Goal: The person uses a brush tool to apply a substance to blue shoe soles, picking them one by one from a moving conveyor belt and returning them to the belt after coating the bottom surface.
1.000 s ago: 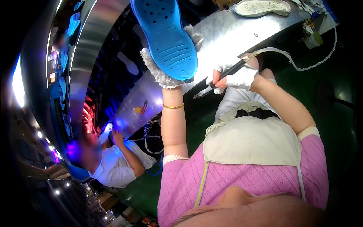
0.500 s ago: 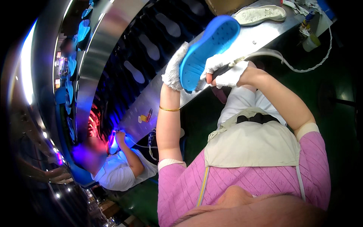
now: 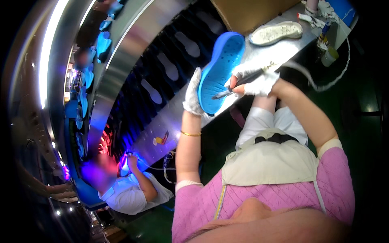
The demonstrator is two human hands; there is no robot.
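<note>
Turned since half a second ago: the blue moulded shoe sole, its hollow inner face now shown more fully, and the dark-handled brush, its tip now seen plainly over that face.

Item, left hand: gloved in white cloth, clamped on the blue sole along its left edge near the lower end; some fingers are hidden behind it. A gold-coloured bangle is worn on the forearm.

Item, blue sole: held raised in front of the metal worktop, long axis leaning slightly right at the top, holes seen in the upper part and ridges lower down.

Item, right hand: gloved in white with bare fingertips exposed, closed around the brush. The brush is slanted down to the left; whether its tip is touching the sole cannot be told. A pale flexible tube is seen trailing from beside this hand toward the right.

Item, silvery metal worktop: a white shoe sole is laid on it, with a brown cardboard box behind. A small yellow-and-red object is placed farther left.

Item, surroundings: pale grey sole shapes are ranged beyond the worktop. A co-worker in a white shirt is seated at lower left.
</note>
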